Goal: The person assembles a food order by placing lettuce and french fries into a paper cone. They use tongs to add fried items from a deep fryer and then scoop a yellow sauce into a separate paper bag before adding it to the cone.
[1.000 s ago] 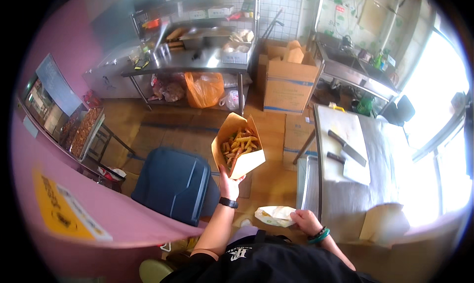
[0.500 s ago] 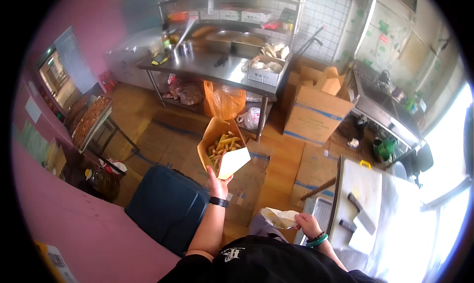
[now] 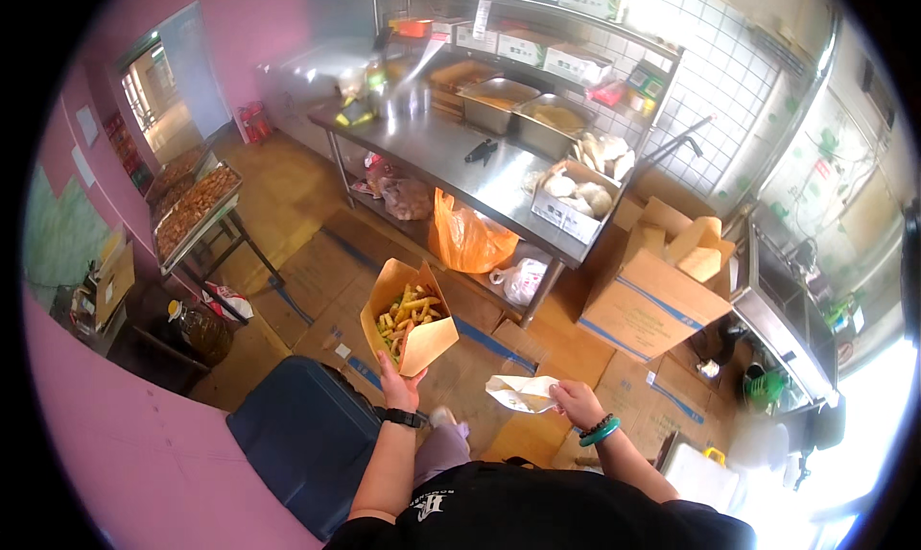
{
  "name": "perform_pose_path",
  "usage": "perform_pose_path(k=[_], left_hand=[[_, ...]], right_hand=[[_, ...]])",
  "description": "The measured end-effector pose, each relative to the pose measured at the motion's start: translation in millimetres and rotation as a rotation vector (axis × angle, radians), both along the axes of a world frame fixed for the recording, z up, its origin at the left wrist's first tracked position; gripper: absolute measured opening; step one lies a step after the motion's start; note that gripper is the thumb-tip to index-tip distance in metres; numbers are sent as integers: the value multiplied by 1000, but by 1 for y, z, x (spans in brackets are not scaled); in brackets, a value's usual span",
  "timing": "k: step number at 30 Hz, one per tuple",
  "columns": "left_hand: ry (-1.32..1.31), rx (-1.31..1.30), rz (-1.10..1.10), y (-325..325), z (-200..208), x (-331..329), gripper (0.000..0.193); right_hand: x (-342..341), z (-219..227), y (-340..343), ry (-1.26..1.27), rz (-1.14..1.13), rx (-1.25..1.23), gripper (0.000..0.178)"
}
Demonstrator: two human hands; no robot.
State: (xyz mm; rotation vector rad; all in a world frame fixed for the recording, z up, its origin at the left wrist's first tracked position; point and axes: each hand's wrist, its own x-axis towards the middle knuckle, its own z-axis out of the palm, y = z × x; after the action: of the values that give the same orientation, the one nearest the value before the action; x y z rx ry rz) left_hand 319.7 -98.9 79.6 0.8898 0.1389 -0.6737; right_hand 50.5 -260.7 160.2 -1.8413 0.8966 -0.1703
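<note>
My left hand (image 3: 399, 387) grips an open brown cardboard takeaway box (image 3: 434, 346) from below and holds it out in front of me. Fries (image 3: 414, 310) fill the box, with some green bits among them. In my right hand (image 3: 578, 404), fingers pinched on its edge, is a white paper bag (image 3: 520, 393) with a yellowish inside. The bag hangs to the right of the box, apart from it, above the cardboard-covered floor.
Ahead stands a steel table (image 3: 436, 171) with metal pans (image 3: 499, 101) and a white box of pale food (image 3: 568, 216). A large carton (image 3: 652, 305) is at its right. Left are a dark blue bin (image 3: 307, 444) and a tray of brown food pieces (image 3: 197, 219).
My view has turned and the steel table looks nearer; the cutting board with knives has left the view. My right hand has come up and forward with the paper bag. Both hands keep their holds.
</note>
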Motion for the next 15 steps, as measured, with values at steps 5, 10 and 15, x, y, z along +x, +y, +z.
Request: perform_pose_path(k=[5, 10, 15], left_hand=[[13, 24, 72, -54, -10, 71, 59], [63, -27, 10, -116, -28, 165, 60], [-30, 33, -34, -176, -9, 245, 54]], right_hand=[[88, 4, -56, -62, 43, 117, 34], [165, -9, -116, -4, 45, 78, 35], [244, 1, -169, 65, 48, -111, 37]])
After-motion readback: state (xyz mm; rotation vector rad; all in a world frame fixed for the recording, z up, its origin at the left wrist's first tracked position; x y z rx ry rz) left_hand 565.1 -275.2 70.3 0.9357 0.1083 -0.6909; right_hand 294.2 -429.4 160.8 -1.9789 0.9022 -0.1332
